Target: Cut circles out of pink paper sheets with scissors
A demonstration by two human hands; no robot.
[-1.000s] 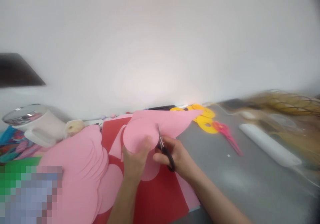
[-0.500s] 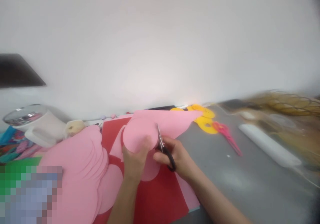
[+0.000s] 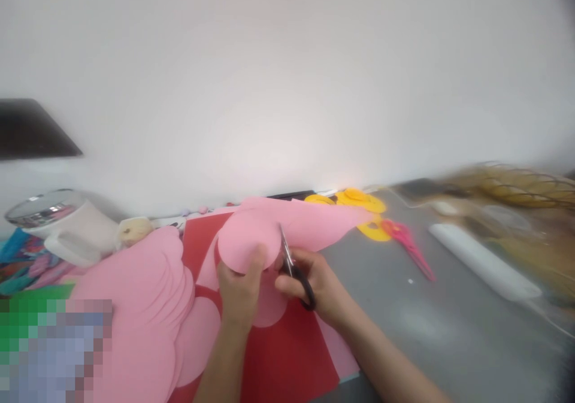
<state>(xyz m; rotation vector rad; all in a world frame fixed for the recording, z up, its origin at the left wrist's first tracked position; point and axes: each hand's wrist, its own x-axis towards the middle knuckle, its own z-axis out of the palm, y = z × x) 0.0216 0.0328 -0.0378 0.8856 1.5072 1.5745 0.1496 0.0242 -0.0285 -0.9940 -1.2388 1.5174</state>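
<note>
Left hand (image 3: 238,295) pinches pink paper (image 3: 245,238), fingers hidden beneath; right hand (image 3: 324,283) grips black-handled scissors (image 3: 300,278).

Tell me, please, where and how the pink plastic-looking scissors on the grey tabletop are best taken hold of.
Probably by the wider handle end of the pink scissors, from the right: they seem to lie flat, narrow tip angled to the near right, while a flat yellow ring crowds the handle's left side.
</note>
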